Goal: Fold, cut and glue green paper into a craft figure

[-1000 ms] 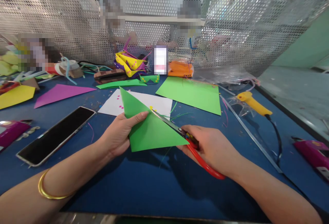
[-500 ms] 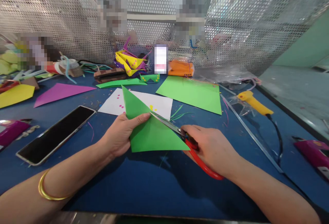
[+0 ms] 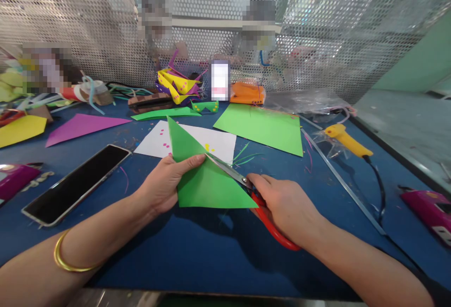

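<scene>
Green sheet: we take the green sheet (image 3: pixel 200 187) as the middle of our dial; it sits in front of us, apparently raised off the blue bench (image 3: pixel 158 260), its point towards 11 o'clock.
Left grip: at 9 o'clock, our left hand (image 3: pixel 167 180) pinches the sheet, thumb on top; the fingers behind are mostly hidden.
Right grip: between 3 and 4 o'clock, our right hand (image 3: pixel 289 208) is closed round the red handles of the scissors (image 3: pixel 244 180).
Blades: they lie along the slanted edge, tips just beside our left thumb; how far they part, we cannot tell.
Step in hand: we judge it to be trimming that slanted edge.
Next move: we think it calls for a taut sheet and our thumb clear of the tips.
Around us: white sheet (image 3: pixel 221 141) behind at 12, light green sheet (image 3: pixel 262 128) at 2, dark-screened phone (image 3: pixel 77 184) at 9.
</scene>
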A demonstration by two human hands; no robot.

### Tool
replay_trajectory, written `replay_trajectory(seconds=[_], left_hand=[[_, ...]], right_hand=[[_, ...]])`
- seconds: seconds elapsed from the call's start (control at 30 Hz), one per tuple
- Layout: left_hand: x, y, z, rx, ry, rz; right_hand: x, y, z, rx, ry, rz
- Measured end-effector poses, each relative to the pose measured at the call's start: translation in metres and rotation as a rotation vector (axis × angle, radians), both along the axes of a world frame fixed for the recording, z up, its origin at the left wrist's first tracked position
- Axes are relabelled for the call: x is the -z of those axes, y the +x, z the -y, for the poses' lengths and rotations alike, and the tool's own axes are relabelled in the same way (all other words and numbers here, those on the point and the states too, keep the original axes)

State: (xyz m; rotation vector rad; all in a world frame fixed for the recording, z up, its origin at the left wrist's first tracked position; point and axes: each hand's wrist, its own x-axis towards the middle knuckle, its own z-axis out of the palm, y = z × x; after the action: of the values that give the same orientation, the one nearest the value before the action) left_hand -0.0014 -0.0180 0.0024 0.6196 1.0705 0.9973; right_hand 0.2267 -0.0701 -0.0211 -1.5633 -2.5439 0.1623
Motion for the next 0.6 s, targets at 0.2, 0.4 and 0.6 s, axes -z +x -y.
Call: replay_trajectory(seconds=[0.2, 0.4, 0.6], left_hand=[[-0.0011, 0.0002, -0.0003, -0.008, -0.004, -0.018], [0.0006, 0.0006, -0.0010, 0.005, 0.000, -0.016], [0.0002, 0.0010, -0.0017, -0.001, 0.021, -0.016]], right_hand=[[0.0003, -0.0010, 0.0006, -0.017, 0.034, 0.045], [0.0007, -0.0027, 0.0013, -0.016, 0.033, 0.076], [0.0011, -0.0034, 0.0022, 0.004, 0.050, 0.036]])
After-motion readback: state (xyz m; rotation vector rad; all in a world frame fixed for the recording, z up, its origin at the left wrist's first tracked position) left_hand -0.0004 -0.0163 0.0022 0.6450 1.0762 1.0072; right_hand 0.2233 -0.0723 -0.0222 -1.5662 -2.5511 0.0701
